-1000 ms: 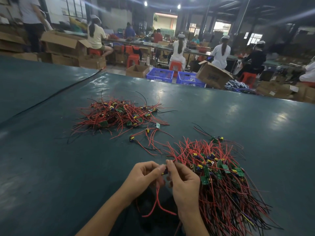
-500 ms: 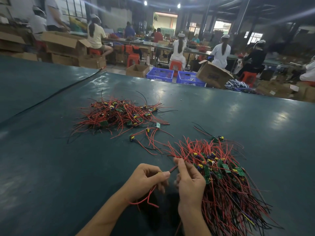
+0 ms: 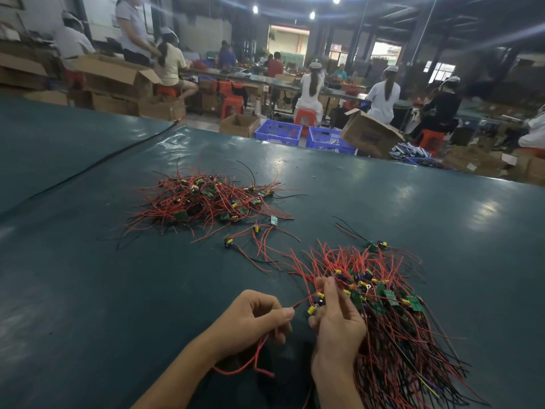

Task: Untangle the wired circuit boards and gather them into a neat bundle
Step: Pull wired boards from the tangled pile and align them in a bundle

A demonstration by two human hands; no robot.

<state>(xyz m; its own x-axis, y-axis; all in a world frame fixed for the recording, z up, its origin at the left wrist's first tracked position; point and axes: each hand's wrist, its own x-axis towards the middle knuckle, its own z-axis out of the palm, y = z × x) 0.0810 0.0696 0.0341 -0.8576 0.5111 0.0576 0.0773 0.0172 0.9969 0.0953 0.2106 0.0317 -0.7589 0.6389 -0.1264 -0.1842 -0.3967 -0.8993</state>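
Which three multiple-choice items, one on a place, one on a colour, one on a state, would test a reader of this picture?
1. The tangled pile lies: A. on the floor B. on the table, beyond the left hand C. in a lap
2. Most wires are: A. red B. white C. blue
3. The left hand: A. lies flat B. pinches a red wire C. is out of view
Key: B, it rests on the table; A, nearly every strand is red; B, thumb and finger close on it.

Red wires (image 3: 392,335), green boards (image 3: 390,297), teal table (image 3: 118,290).
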